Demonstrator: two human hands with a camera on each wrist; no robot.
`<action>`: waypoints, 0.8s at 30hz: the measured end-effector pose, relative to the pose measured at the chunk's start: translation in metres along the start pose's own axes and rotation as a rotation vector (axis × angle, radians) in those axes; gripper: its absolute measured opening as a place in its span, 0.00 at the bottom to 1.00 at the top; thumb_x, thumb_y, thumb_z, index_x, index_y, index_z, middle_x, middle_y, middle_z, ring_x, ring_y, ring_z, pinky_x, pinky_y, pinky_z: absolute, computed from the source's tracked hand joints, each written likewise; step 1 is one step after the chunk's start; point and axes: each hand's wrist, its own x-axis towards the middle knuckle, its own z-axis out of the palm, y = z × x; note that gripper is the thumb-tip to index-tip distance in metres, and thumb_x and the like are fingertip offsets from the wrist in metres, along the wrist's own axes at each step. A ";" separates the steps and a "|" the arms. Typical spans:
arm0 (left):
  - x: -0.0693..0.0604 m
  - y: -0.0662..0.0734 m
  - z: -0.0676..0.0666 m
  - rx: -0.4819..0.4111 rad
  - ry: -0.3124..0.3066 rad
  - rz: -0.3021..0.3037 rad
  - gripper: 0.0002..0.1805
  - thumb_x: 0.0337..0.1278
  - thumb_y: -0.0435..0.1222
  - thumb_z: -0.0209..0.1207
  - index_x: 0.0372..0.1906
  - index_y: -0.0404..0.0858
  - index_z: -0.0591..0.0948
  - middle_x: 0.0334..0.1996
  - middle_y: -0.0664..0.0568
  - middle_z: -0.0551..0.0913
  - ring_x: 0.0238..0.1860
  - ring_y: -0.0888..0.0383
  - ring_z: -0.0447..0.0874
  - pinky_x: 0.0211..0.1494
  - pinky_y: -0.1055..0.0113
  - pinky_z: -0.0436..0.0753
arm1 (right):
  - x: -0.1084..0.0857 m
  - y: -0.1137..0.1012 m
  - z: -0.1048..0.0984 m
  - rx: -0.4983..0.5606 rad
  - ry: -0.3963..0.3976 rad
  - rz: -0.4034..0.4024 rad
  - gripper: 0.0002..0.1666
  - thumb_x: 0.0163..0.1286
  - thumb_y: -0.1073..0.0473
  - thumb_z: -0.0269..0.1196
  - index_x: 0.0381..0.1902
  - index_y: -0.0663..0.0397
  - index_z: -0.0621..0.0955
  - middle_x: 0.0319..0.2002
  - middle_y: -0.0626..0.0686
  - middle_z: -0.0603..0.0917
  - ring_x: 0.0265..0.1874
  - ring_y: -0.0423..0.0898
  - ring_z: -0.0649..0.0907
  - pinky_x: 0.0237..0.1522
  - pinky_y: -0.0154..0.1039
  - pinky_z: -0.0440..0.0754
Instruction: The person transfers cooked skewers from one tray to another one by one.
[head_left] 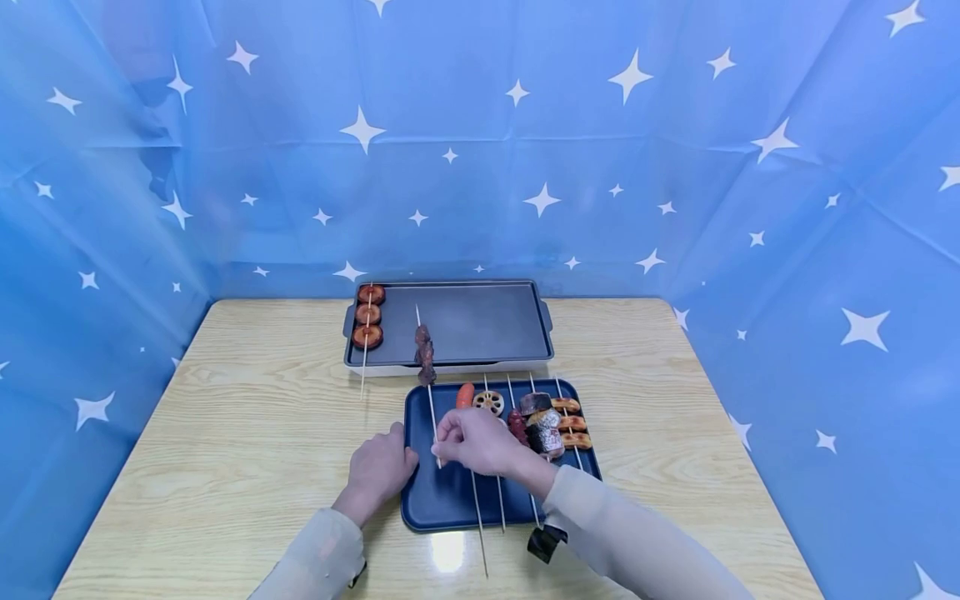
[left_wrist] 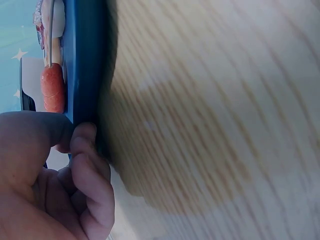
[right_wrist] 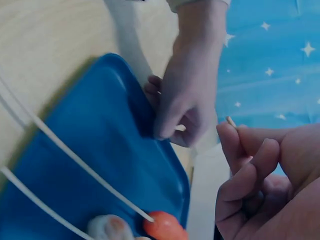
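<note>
My right hand (head_left: 480,442) pinches the lower end of a wooden stick that carries dark brown meat chunks, a meat skewer (head_left: 425,354). Its meat end reaches over the near edge of the griddle pan (head_left: 480,321); in the right wrist view only the stick's tip (right_wrist: 230,121) shows between thumb and finger. At the left side of the dark blue tray (head_left: 427,504), my left hand (head_left: 381,464) grips the rim between thumb and fingers. On the tray lie a sausage skewer (head_left: 466,395) and a lotus root skewer (head_left: 488,403), partly covered by my right hand.
Further right on the tray are a dark red skewer (head_left: 517,426), a skewer of dark-skinned chunks (head_left: 545,429) and one of golden-brown pieces (head_left: 573,423). Along the pan's left side lies a skewer of round brown slices (head_left: 368,315), its stick overhanging the edge. A starry blue curtain (head_left: 450,183) stands behind.
</note>
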 end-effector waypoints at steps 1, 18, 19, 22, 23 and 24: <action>0.000 0.000 0.000 -0.001 -0.003 -0.001 0.12 0.49 0.41 0.56 0.36 0.36 0.74 0.23 0.41 0.80 0.22 0.47 0.79 0.21 0.55 0.71 | -0.002 0.002 0.002 0.002 -0.009 -0.002 0.06 0.66 0.56 0.64 0.29 0.46 0.79 0.23 0.43 0.84 0.19 0.36 0.76 0.22 0.31 0.67; -0.001 0.001 -0.003 -0.008 -0.005 0.004 0.12 0.50 0.40 0.55 0.35 0.36 0.74 0.23 0.42 0.79 0.21 0.48 0.77 0.21 0.55 0.71 | -0.042 0.033 0.026 0.003 -0.098 -0.031 0.07 0.62 0.59 0.67 0.27 0.46 0.78 0.18 0.38 0.79 0.15 0.32 0.72 0.21 0.28 0.67; -0.001 0.001 -0.003 -0.007 -0.008 0.003 0.12 0.51 0.41 0.55 0.36 0.36 0.74 0.23 0.42 0.79 0.21 0.48 0.77 0.21 0.55 0.71 | -0.043 0.034 0.027 -0.001 -0.097 -0.035 0.07 0.62 0.58 0.67 0.27 0.46 0.78 0.18 0.38 0.78 0.16 0.32 0.72 0.22 0.28 0.67; -0.001 0.001 -0.002 -0.007 -0.016 0.001 0.12 0.51 0.41 0.55 0.36 0.36 0.74 0.22 0.43 0.78 0.20 0.50 0.76 0.20 0.56 0.70 | -0.047 0.039 0.031 0.001 -0.097 -0.038 0.08 0.61 0.58 0.68 0.26 0.46 0.78 0.17 0.38 0.77 0.16 0.31 0.72 0.23 0.28 0.68; -0.001 0.001 -0.002 -0.007 -0.017 0.000 0.12 0.51 0.41 0.55 0.36 0.36 0.74 0.22 0.44 0.78 0.20 0.50 0.75 0.20 0.56 0.69 | -0.048 0.040 0.033 0.003 -0.097 -0.037 0.08 0.60 0.58 0.68 0.26 0.46 0.78 0.17 0.38 0.77 0.16 0.31 0.72 0.23 0.28 0.68; -0.001 0.001 -0.001 -0.005 -0.016 0.001 0.12 0.51 0.41 0.55 0.36 0.36 0.74 0.21 0.44 0.78 0.20 0.50 0.75 0.20 0.56 0.69 | -0.049 0.041 0.034 0.009 -0.098 -0.033 0.08 0.60 0.59 0.68 0.26 0.47 0.78 0.18 0.38 0.77 0.17 0.31 0.72 0.23 0.28 0.68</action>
